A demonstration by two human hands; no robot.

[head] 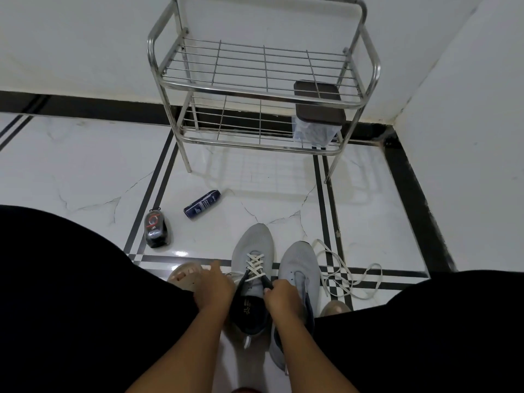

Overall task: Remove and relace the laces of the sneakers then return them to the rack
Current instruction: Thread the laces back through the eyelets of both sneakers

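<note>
Right hand seen pinching lace at top eyelets of left sneaker; left hand curled, its hold not clearly shown. Lace judged soft, limp, best taken near stiff tip. Unlaced right sneaker beside, at 3 o'clock. Loose lace lying on floor further at 3. Rack at 12 o'clock, far.

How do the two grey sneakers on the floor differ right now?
The left sneaker has a white lace crisscrossed through its eyelets; the right sneaker has none, and a loose lace lies on the floor beside it. Both hands work at the left sneaker: the right hand pinches its lace, the left hand is beside it. Both are grey, toes toward the rack.
</note>
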